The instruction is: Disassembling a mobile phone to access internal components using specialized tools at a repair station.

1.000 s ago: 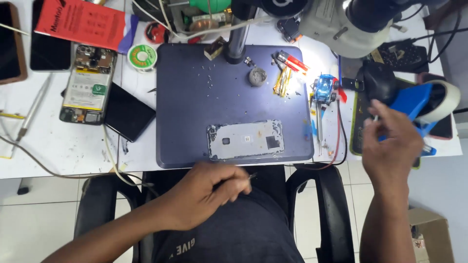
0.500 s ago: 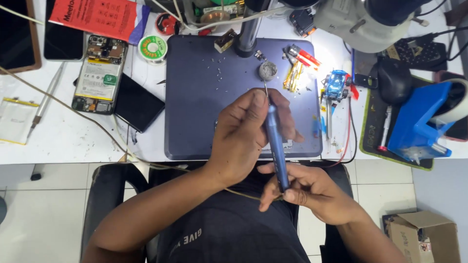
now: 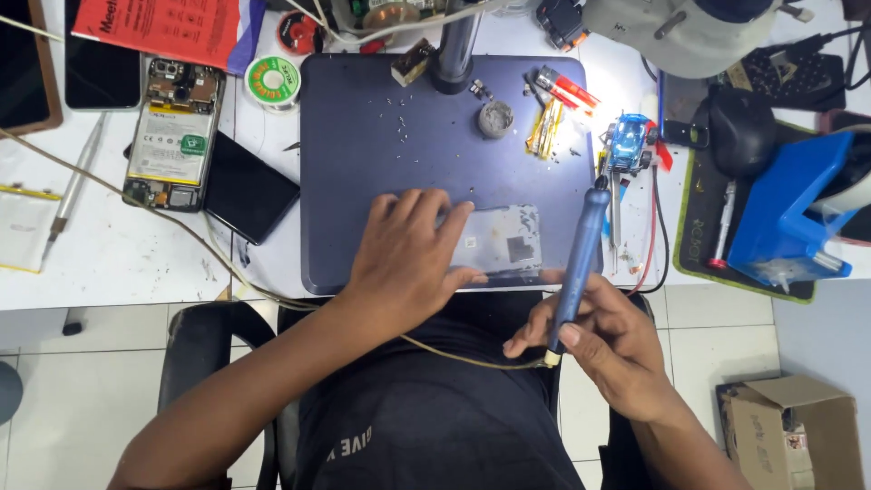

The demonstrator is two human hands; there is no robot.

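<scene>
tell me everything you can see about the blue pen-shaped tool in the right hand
The blue pen-shaped tool is a slim, dark blue rod, plastic or metal by its look, with a dark tip pointing away from the person. It tilts slightly, crossing the right edge of the purple mat. The right hand pinches its lower end, where a tan cable leaves it.

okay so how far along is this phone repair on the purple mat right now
Done: the phone frame lies stripped on the purple mat, loose screws scattered near the top. In hand: the left hand presses on the frame; the right hand holds the blue electric screwdriver, tip off the frame. Left: by the look of it, reassembly, which has not begun.
</scene>
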